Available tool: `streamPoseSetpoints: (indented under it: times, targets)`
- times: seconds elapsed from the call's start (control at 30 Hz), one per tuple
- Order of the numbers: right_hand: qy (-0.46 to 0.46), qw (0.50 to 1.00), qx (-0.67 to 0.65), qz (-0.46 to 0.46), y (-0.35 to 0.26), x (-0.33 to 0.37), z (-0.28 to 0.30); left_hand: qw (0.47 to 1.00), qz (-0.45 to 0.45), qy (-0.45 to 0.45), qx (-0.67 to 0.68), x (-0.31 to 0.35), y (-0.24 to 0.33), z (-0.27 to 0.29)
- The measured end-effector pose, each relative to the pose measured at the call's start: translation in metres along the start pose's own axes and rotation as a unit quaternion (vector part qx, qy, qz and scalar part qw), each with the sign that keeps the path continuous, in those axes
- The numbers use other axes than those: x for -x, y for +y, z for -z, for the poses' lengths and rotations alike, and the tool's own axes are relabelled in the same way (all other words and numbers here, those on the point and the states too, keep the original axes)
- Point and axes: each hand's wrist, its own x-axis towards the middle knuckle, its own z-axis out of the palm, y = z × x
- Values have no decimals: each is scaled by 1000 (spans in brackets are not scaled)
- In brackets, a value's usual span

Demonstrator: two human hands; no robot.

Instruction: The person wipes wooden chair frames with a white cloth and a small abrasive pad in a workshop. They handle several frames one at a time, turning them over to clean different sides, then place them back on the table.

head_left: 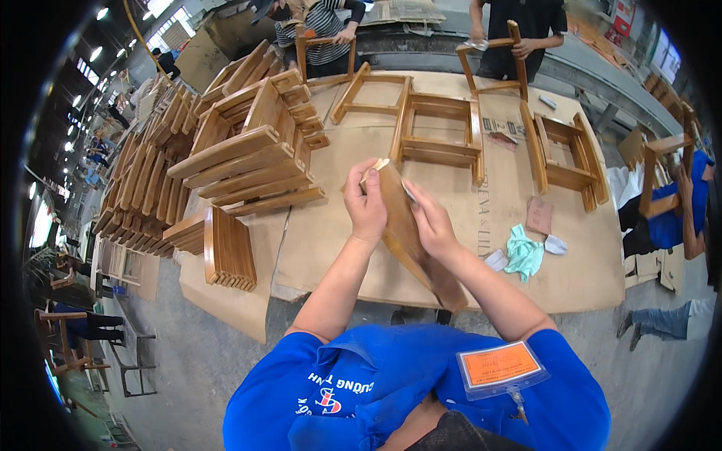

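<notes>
A brown varnished wooden board (407, 234) is tilted up in front of my chest, its far end narrowed to a pale bare tenon. My left hand (366, 201) is closed around that far end, thumb on the near face. Against the board's right edge presses my right hand (431, 223), fingers held together. A small pale sliver (408, 191) shows at its fingertips; what it is I cannot make out. Just beyond the board, a wooden frame (440, 141) with rails lies on the cardboard-covered table (346, 248).
Stacked wooden frames (252, 143) rise on the left, beside a row of upright boards (230, 252). A mint-green cloth (524, 252) and a brown sanding pad (539, 215) lie at right, near another frame (564, 154). Across the table two people handle frames; another person holds one at far right.
</notes>
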Motion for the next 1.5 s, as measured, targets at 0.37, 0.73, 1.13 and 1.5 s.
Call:
streamPoseSetpoints:
  times: [0.37, 0.73, 1.13, 1.5]
  targets:
    - [-37, 999, 7, -4, 21, 4, -19, 999, -1, 44, 14, 1, -4, 14]
    - [-33, 996, 3, -78, 40, 55, -17, 998, -13, 60, 7, -6, -13, 18]
    - [-99, 980, 97, -141, 72, 183, 32, 983, 5, 183, -25, -52, -42, 73]
    - [-154, 969, 96, -170, 82, 221, 46, 982, -32, 177, -60, -58, -69, 98]
